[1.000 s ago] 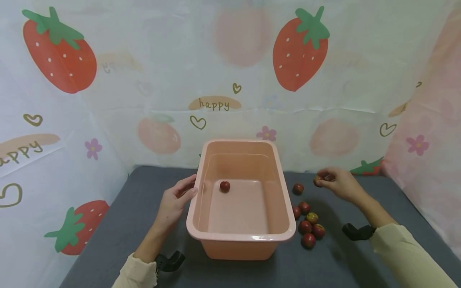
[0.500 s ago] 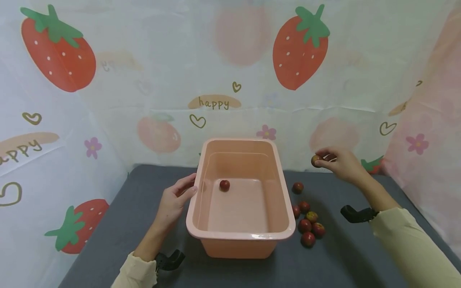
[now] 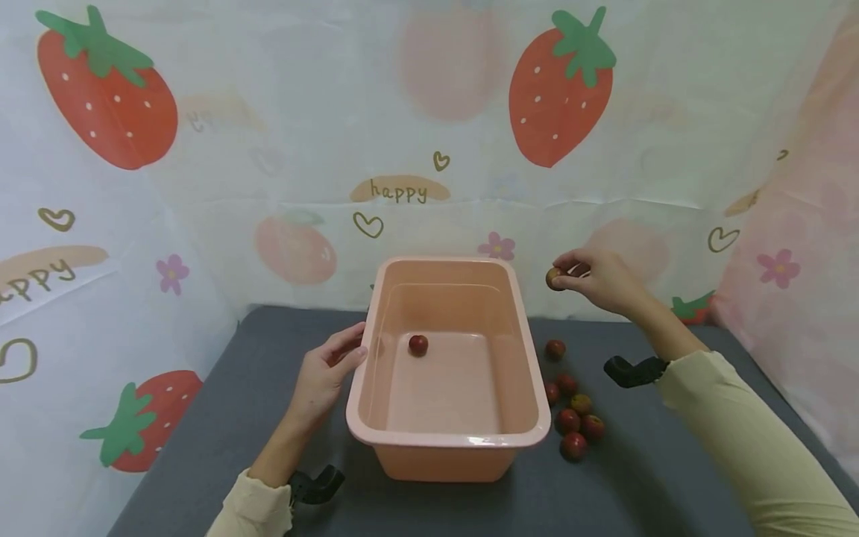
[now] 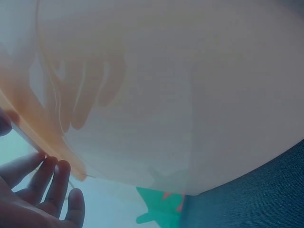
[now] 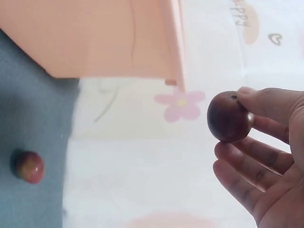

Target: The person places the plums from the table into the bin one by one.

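Observation:
A peach-coloured plastic basin (image 3: 443,440) stands in the middle of the table with one red plum (image 3: 418,345) inside. At its left rim, the fingertips of my left hand (image 3: 329,373) touch the outer edge, fingers loosely extended. They also show against the rim in the left wrist view. My right hand (image 3: 600,280) holds a plum (image 5: 229,117) between thumb and fingers, raised above the table to the right of the basin's far end. In the right wrist view this plum looks dark red, with the lower fingers spread beneath it.
Several red and yellowish plums (image 3: 569,421) lie close together at the basin's right side. Another single plum (image 3: 555,350) lies farther back. A cloth backdrop (image 3: 429,112) printed with strawberries hangs behind the grey table (image 3: 282,335) and along both sides.
My right hand has lifted the plum up from the table's back right and carried it left toward the basin. The left hand and the basin have stayed in place.

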Demonstrator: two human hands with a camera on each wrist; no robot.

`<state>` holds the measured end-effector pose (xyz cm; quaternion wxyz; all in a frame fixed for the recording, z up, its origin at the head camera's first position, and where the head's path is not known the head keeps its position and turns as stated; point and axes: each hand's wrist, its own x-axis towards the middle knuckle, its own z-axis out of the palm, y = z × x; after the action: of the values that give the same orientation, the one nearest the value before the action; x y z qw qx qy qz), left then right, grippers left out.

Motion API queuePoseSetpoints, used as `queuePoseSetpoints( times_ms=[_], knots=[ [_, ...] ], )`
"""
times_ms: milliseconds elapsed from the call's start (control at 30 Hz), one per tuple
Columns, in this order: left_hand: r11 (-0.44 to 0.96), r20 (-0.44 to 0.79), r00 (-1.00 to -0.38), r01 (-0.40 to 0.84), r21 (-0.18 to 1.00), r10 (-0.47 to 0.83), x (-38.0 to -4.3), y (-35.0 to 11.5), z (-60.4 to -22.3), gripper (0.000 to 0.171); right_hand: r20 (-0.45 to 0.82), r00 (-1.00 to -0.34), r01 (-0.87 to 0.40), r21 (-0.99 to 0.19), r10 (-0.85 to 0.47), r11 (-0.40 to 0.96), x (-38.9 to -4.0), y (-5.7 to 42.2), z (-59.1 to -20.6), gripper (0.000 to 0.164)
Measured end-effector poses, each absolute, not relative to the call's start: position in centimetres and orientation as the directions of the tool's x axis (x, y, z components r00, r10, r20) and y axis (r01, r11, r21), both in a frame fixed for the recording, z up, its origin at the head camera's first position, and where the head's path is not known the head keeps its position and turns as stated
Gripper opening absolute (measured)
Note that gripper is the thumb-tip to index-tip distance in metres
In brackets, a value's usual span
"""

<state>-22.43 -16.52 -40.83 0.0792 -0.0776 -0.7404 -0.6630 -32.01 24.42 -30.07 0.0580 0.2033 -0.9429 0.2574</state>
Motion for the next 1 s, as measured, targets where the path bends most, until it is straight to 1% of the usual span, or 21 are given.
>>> queuePoseSetpoints(
  times_ms=[200, 400, 800, 1000],
  knots=[
    [0.112, 0.217, -0.976, 0.217, 0.97, 0.011, -22.5, -16.5, -40.9, 0.046, 0.19, -0.911, -0.411, -0.489, -0.366, 0.769, -32.7, 22.3, -29.5, 0.032],
    [0.113, 0.225, -0.974, 0.224, 0.968, 0.006, -22.5, -16.5, -41.0, 0.045, 0.163, -0.908, -0.415, -0.48, -0.386, 0.773, -33.4, 20.0, -28.8, 0.035],
    [0.12, 0.238, -0.971, 0.236, 0.964, 0.001, -22.4, -16.5, -41.0, 0.044, 0.166, -0.885, -0.46, -0.458, -0.435, 0.761, -34.7, 15.7, -28.0, 0.026],
    [0.111, 0.248, -0.969, 0.247, 0.963, 0.003, -22.3, -16.5, -40.8, 0.044, 0.134, -0.877, -0.466, -0.471, -0.461, 0.749, -35.4, 13.3, -28.3, 0.029]
  ],
)
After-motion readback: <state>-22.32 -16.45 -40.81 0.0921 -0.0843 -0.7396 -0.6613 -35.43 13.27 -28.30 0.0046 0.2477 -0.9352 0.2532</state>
